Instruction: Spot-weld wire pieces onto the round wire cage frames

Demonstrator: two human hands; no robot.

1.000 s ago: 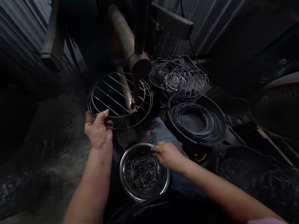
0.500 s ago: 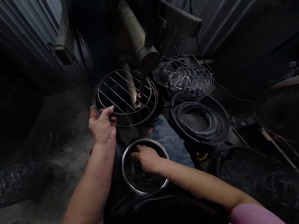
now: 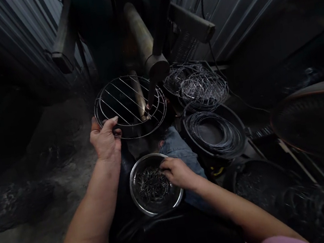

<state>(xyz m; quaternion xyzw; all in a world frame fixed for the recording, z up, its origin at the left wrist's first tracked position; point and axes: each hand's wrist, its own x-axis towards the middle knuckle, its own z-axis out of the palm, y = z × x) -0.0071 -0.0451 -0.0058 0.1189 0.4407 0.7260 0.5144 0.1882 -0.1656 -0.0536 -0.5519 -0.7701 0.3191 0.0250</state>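
Note:
My left hand (image 3: 106, 138) grips the near left rim of a round wire rack (image 3: 119, 99), thumb on top. The rack lies between the rod-like electrodes of a machine, its right part beside the tip under the upper cylinder (image 3: 143, 40) and over the lower bar (image 3: 139, 96). A steel bowl (image 3: 136, 198) sits at my lap with many short metal pieces (image 3: 154, 184) in it. Over the bowl's right rim is my right hand (image 3: 176, 171), fingers pinched together; what they hold, if anything, is too small to make out.
Right of the rack, finished-looking round wire grids (image 3: 202, 88) are piled up. Nearer, a dark basin (image 3: 244, 142) holds coiled wire rings (image 3: 214, 132). A large round pan (image 3: 311, 98) stands far right. Blue denim (image 3: 180, 147) shows beside the bowl.
My right hand has risen from the pieces in the bowl to its right rim, and its fingers have closed together. My left hand still holds the rack; the whole view has shifted slightly.

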